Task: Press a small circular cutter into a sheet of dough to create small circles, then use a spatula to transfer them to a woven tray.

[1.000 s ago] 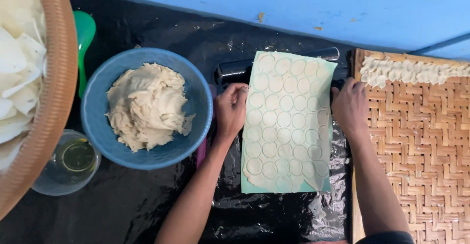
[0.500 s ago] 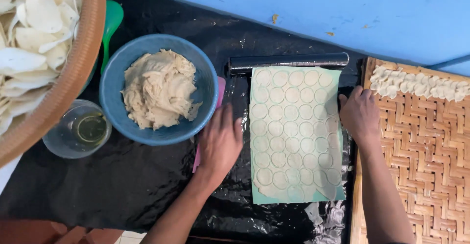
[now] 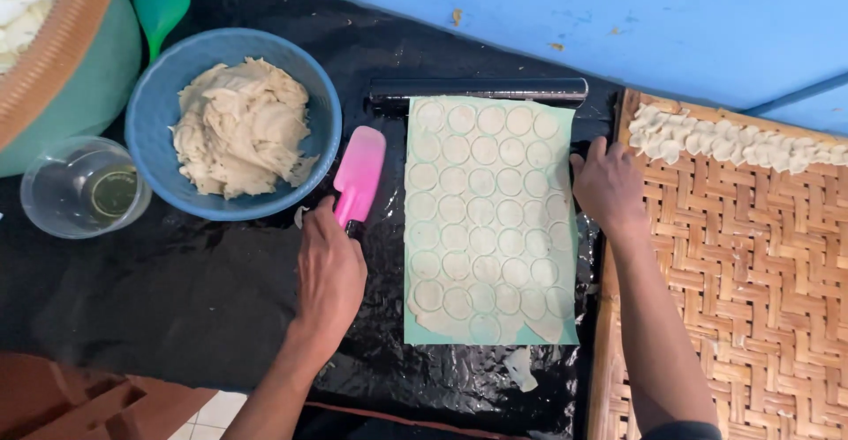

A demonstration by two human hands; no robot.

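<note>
Left hand (image 3: 329, 276) lay on the black-covered table (image 3: 177, 290), fingers curled around the handle of a pink spatula (image 3: 359, 175), its blade pointing toward the blue bowl of dough (image 3: 234, 122); right hand (image 3: 608, 185) rested at the right edge of the dough sheet (image 3: 488, 219) scored with circles, fingers loosely together, pinching nothing; rolling pin (image 3: 477, 92) lay along the sheet's far end.

A left hand (image 3: 329, 272) grips a pink spatula (image 3: 358, 175) beside a blue bowl of dough (image 3: 234, 122), while the right hand (image 3: 608, 185) rests at the edge of a dough sheet (image 3: 488, 219) scored with circles, below a black rolling pin (image 3: 477, 92).
</note>
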